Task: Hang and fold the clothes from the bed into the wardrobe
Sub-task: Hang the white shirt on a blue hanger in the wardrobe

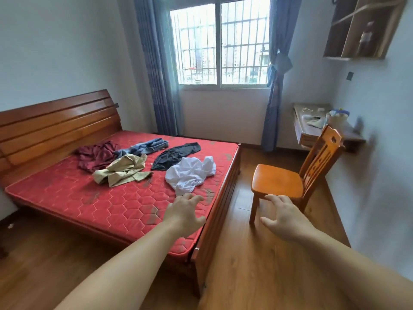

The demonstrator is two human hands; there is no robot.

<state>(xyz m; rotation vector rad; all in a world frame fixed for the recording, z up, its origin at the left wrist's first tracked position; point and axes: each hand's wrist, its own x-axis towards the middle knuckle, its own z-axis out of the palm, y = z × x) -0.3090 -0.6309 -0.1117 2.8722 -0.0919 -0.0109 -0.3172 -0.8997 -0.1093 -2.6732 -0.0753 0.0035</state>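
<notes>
Both bare arms reach forward over the foot of a wooden bed (214, 238) with a red quilted mattress (93, 198), the left hand (184, 211) spread wide above the mattress corner, the right hand (282, 214) equally wide above the wood floor (257, 276), neither holding anything. Five garments lie crumpled on the mattress: a white shirt (190, 173) nearest the left hand, a khaki garment (124, 170), a maroon garment (96, 155), blue jeans (145, 147) and a black garment (173, 156). An orange wooden chair (277, 179) stands beside the bed, near a cluttered surface (312, 128) against the right wall, below the barred window (220, 41).
</notes>
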